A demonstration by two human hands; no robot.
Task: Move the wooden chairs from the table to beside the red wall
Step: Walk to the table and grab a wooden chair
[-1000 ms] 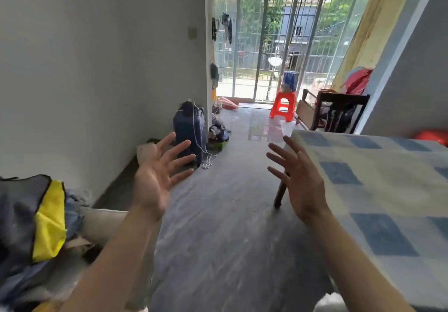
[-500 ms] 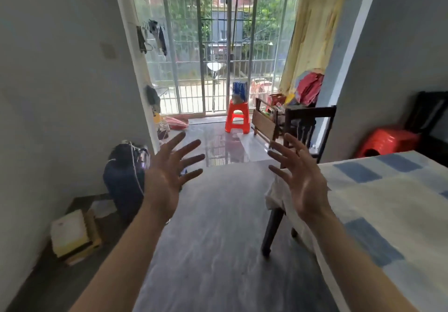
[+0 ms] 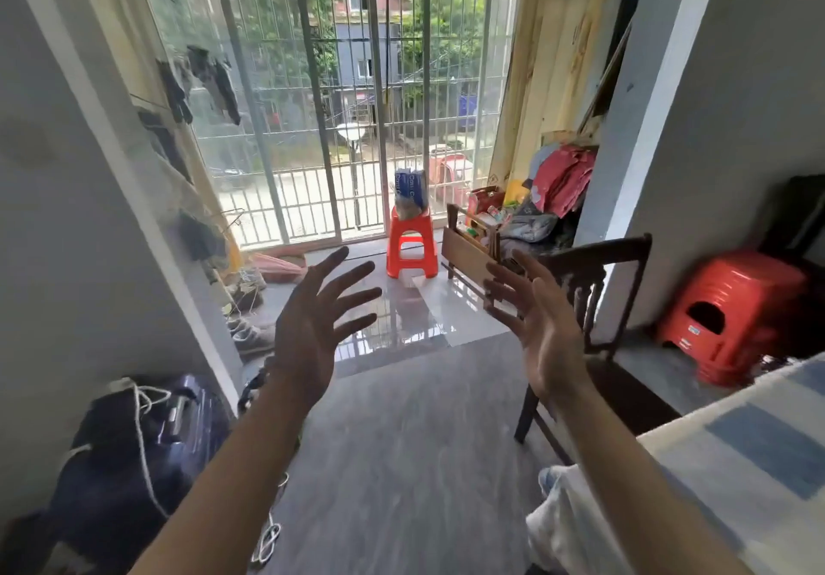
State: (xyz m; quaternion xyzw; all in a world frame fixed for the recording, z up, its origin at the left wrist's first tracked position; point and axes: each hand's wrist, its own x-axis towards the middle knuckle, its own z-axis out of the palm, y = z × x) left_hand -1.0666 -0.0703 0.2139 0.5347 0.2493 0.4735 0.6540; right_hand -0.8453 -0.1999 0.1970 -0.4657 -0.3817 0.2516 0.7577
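A dark wooden chair (image 3: 600, 262) stands at the near end of the table (image 3: 750, 449), which wears a blue and cream checked cloth. Both my hands are raised in front of me with fingers spread and hold nothing. My right hand (image 3: 535, 324) hovers just left of the chair's backrest, in front of it in the view and not touching it. My left hand (image 3: 317, 320) is out over the grey floor, well left of the chair. No red wall shows in this view.
A dark suitcase (image 3: 134, 454) with a white cord sits low left by the wall. Red plastic stools stand by the barred glass door (image 3: 408, 244) and at the right wall (image 3: 732, 315). A wooden crate (image 3: 468, 248) and clothes lie behind the chair. Shoes lie by the doorway.
My view has swung right and moved forward toward the door. The chair and right-hand stool are now closer. Both hands stay raised and spread.
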